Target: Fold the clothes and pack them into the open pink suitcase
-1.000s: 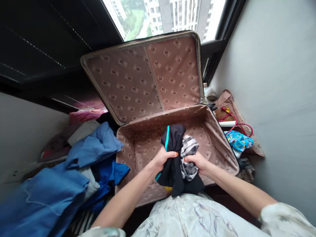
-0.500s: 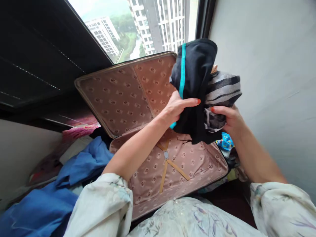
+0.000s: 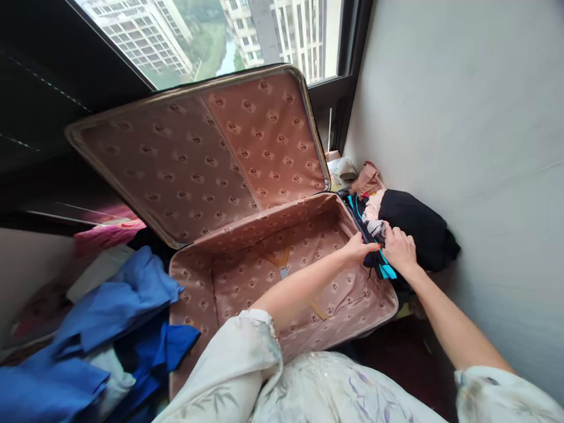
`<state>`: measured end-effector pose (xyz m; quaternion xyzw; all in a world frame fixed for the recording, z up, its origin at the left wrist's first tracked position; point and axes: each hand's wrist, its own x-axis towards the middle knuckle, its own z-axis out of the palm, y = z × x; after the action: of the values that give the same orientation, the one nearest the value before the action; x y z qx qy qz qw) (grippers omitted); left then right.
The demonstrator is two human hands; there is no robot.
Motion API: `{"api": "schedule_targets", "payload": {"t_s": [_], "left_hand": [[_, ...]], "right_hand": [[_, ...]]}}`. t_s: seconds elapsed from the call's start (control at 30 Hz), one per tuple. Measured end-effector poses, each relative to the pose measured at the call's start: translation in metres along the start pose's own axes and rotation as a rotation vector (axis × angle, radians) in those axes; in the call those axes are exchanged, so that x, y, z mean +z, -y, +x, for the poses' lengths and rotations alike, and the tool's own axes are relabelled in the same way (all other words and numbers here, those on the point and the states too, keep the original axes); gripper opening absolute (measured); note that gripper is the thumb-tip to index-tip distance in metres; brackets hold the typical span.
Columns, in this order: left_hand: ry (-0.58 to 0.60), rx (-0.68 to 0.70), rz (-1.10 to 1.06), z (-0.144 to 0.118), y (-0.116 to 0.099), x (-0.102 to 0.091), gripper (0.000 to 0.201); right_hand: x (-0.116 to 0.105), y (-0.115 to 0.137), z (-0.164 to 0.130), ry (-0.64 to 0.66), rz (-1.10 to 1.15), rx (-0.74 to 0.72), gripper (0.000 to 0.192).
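Clothing (image 3: 363, 226), black with turquoise trim, is lying right of centre in the head view, along the right edge of an open suitcase (image 3: 247, 285). The left hand (image 3: 359, 249) is clamping it, thumb on top; the right hand (image 3: 400, 251) is resting fingers over it, its grip unclear. Blue garments (image 3: 126, 291) are spilling across the lower left.
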<state>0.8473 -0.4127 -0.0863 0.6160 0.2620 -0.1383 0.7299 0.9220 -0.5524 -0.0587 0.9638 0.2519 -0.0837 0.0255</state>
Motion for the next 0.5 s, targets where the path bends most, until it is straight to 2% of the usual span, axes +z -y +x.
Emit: {"api": "schedule_targets", "payload": {"t_s": [0.1,0.2,0.27,0.37,0.43,0.5], "left_hand": [[0.014,0.031,0.122,-0.027,0.026,-0.04,0.044],[-0.036,-0.009,0.193,-0.073,0.062,-0.09,0.035],[-0.09,-0.065,0.276,-0.114,0.1,-0.124,0.027],[-0.249,-0.297,0.604,-0.183,0.169,-0.168,0.022],[-0.291,-0.302,0.622,-0.228,0.212,-0.187,0.024],[-0.325,-0.273,0.597,-0.266,0.241,-0.193,0.024]], "right_hand": [[0.031,0.01,-0.006,-0.094,-0.053,-0.034,0.06],[0.032,0.0,-0.007,-0.092,-0.001,-0.082,0.066],[0.025,-0.01,-0.01,-0.068,0.044,-0.144,0.073],[0.016,-0.017,-0.026,-0.069,0.106,-0.221,0.084],[0.016,-0.016,-0.043,-0.105,0.133,-0.229,0.086],[0.02,-0.011,-0.063,-0.157,0.146,-0.204,0.083]]}}
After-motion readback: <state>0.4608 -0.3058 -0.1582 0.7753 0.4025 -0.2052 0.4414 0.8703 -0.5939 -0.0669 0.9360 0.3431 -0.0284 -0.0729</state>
